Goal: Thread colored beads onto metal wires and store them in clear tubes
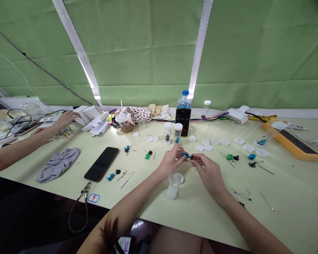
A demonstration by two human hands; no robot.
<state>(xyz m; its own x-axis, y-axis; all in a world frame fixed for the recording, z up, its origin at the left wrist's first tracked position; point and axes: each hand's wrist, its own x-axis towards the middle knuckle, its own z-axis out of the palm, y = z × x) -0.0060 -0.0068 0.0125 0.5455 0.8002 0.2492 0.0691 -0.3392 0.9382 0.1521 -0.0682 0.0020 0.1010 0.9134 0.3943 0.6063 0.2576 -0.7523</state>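
Both my hands meet above the middle of the pale table (286, 197). My left hand (171, 159) pinches a small blue part (185, 155) between thumb and fingertips. My right hand (207, 170) pinches a small black piece (192, 157) that touches the blue part's right end. Just below my hands an empty clear vial (173, 186) stands upright with its white cap beside it. Two capped vials (168, 133) with small parts inside stand behind my hands.
A black phone (101, 163) and a grey cloth (58, 164) lie to the left. Small blue, green and black parts, thin metal pins and white caps (208, 147) are scattered around. A water bottle (184, 100), a timer phone (183, 121) and an orange power strip (294, 143) sit behind. Another person's arms (29, 141) reach in at far left.
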